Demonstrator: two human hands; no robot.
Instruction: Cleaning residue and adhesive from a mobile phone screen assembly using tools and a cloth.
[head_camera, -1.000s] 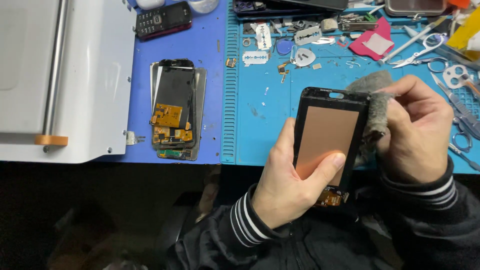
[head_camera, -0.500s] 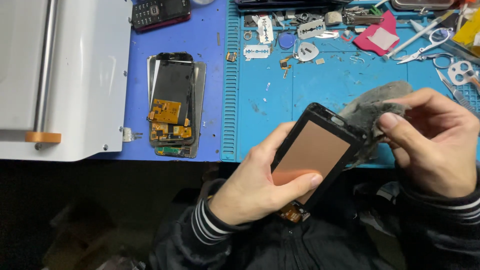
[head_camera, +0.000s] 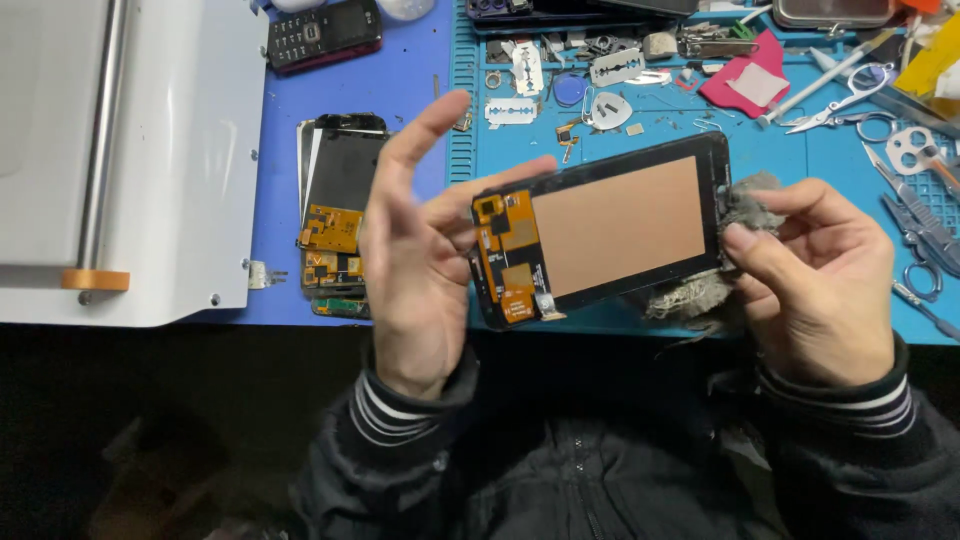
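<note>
2 hands up: right hand (head_camera: 820, 290) pinches the phone screen (head_camera: 610, 232) and grey rag (head_camera: 745, 215); left hand (head_camera: 425, 250), fingers spread, touches its other end.

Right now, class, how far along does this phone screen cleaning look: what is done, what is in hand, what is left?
Done: the screen assembly is out of its phone, copper backing and orange flex cables bare. In hand: the right hand pinches a grey rag against one end, the left hand props the other with open fingers. Left: the stripped phone body lies on the blue mat, not reassembled.
</note>
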